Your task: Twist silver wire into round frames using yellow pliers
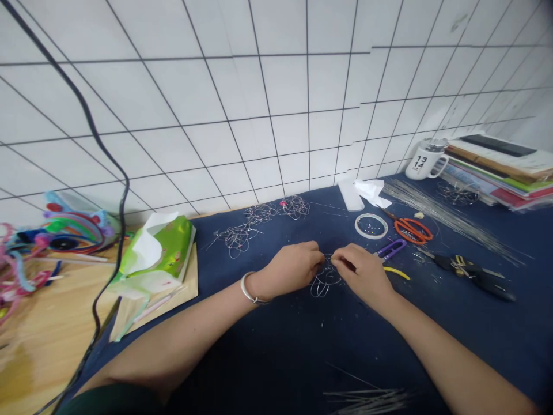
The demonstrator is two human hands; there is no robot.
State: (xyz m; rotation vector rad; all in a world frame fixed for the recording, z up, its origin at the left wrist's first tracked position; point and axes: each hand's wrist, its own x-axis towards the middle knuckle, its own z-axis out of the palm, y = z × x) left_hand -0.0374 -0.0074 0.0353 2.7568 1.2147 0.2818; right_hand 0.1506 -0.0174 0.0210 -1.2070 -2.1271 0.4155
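My left hand (290,267) and my right hand (361,272) meet over a dark blue cloth (276,346), fingertips pinched on a small looped wire piece (325,279) that hangs between and below them. A silver bangle (248,289) circles my left wrist. Finished wire loop shapes (259,222) lie further back on the cloth, one with a red bead (283,203). Just right of my right hand lie purple thread snips (391,249) and a short yellow piece (397,272).
A tape roll (370,225), orange scissors (410,230), black pliers (475,271), a bundle of straight wires (449,219), a white mug (425,161) and stacked books (501,167) lie right. A green tissue pack (159,253) and coloured pipe cleaners (52,236) lie left. A black cable (108,230) hangs down.
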